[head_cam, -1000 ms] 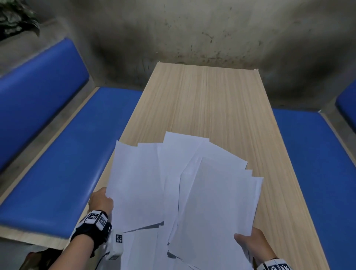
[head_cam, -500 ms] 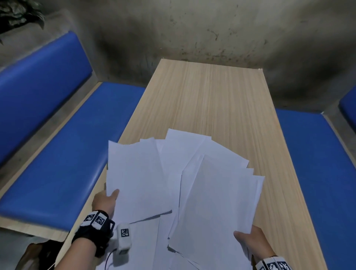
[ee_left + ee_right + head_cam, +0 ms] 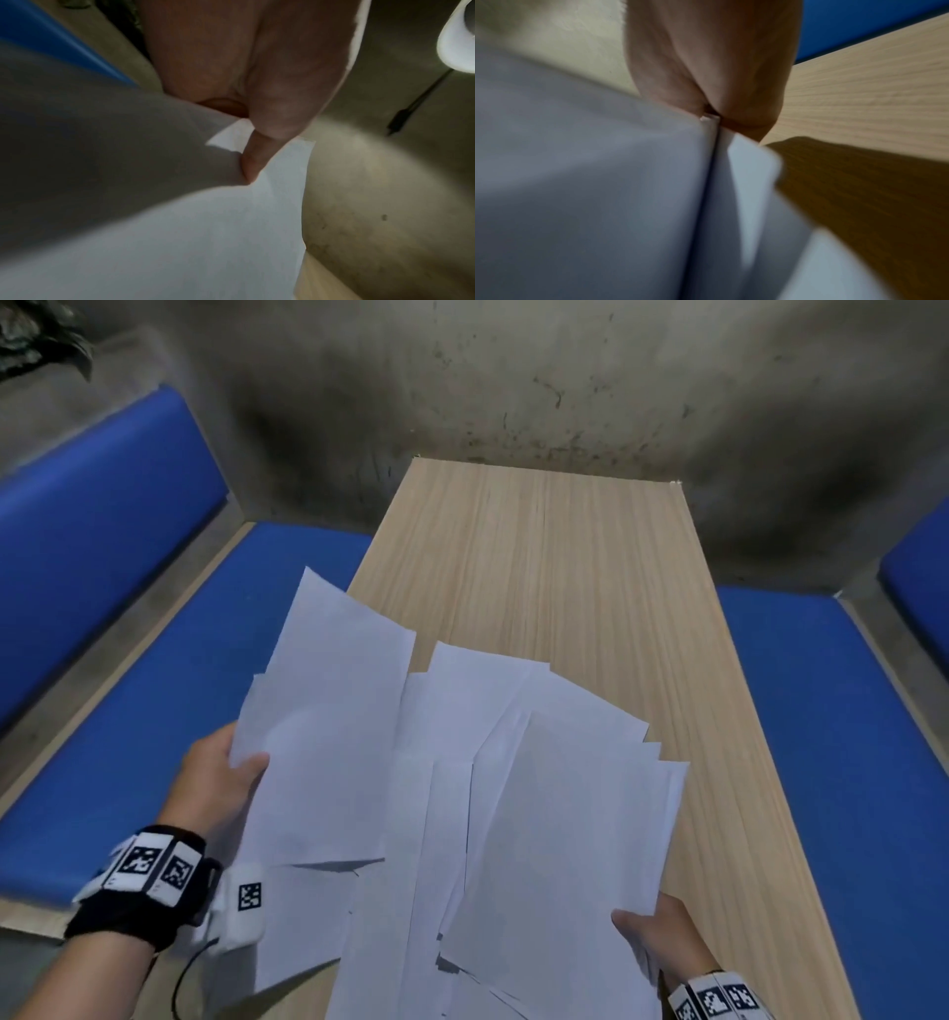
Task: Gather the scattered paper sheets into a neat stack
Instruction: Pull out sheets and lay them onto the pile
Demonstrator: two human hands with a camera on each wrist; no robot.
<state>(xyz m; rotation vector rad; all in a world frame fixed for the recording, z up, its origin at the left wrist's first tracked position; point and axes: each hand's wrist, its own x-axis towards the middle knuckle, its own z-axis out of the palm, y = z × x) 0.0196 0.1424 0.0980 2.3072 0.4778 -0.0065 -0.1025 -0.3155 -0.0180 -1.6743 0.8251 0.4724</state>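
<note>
L hand [image 3: 215, 780] pinches the left edge of a lifted white paper sheet [image 3: 328, 721], thumb on top; fingers under it hidden in head view. Left wrist view shows more: thumb tip [image 3: 253, 160] pressed on a sheet corner, paper bent at the pinch, the rest of the sheet blurred and in shadow. R hand [image 3: 662, 942] grips the near right corner of the fanned pile of white paper sheets [image 3: 539, 814]; thumb on top, other fingers covered by paper. Right wrist view: several sheet edges clamped in the thumb crotch, count not readable, blur heavy. Pile spreads away from the R grip over the light wood-grain table [image 3: 554, 557]; near end cut off by frame bottom. Lifted sheet overlaps pile on its left, overhanging the blue padded bench seat [image 3: 154, 711].
</note>
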